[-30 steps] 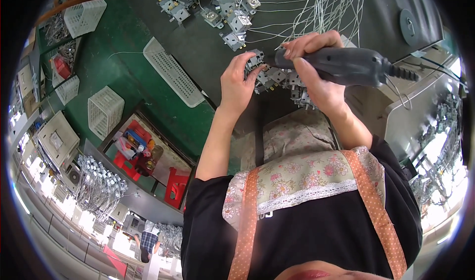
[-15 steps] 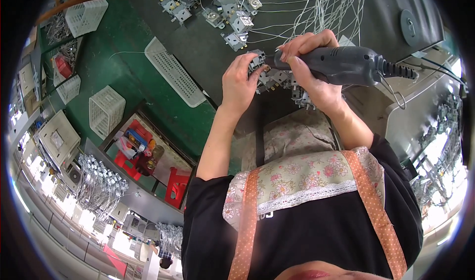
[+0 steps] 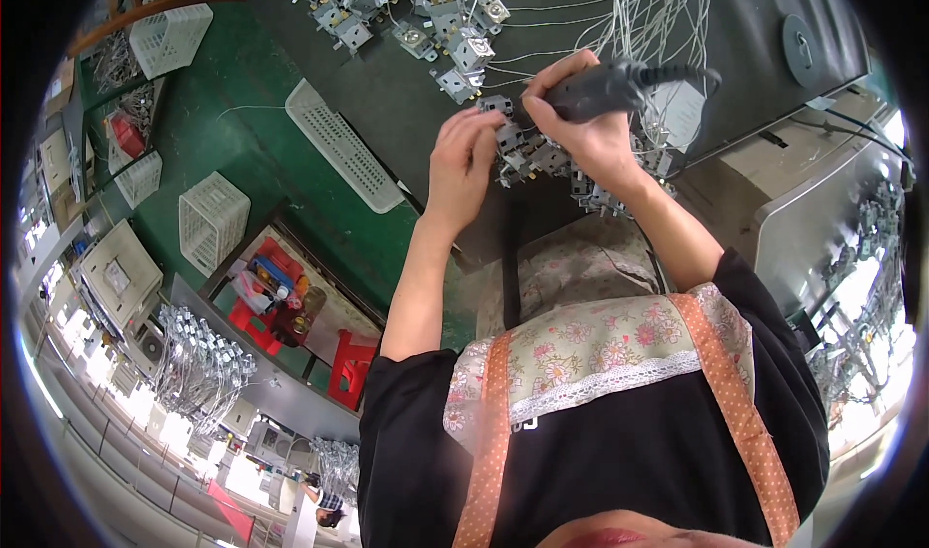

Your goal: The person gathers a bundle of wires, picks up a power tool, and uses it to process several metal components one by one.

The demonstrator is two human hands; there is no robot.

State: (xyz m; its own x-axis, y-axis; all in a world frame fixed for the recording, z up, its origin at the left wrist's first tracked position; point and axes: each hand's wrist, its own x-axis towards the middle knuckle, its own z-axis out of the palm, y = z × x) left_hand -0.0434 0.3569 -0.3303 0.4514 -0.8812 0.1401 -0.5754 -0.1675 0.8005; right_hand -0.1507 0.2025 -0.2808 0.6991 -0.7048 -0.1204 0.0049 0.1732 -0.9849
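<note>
My right hand (image 3: pixel 590 141) is wrapped round a dark grey corded power screwdriver (image 3: pixel 590 93). The tool stands tilted up, its cord end toward me; its tip is hidden behind my hand. To its left my left hand (image 3: pixel 457 166) has half-bent, slightly blurred fingers, with the thumb apart and nothing visible between them. Its fingertips are beside a small grey metal fitting (image 3: pixel 496 106); whether they touch it I cannot tell. More grey metal fittings (image 3: pixel 552 159) with brass-coloured parts lie between and below my hands, along the near edge of the dark table (image 3: pixel 552 40).
A pile of similar fittings (image 3: pixel 450 25) lies farther back, trailing pale wires (image 3: pixel 658 15) across the table. A round grey disc (image 3: pixel 799 45) is at the right. White plastic baskets (image 3: pixel 213 224) and red stools (image 3: pixel 346 366) stand on the green floor at left. A cardboard box (image 3: pixel 731 195) sits at right.
The screwdriver has swung from lying level, pointing left at the fitting, to a tilted-up stance, and moved left. My left fingers have loosened from the fitting they pinched.
</note>
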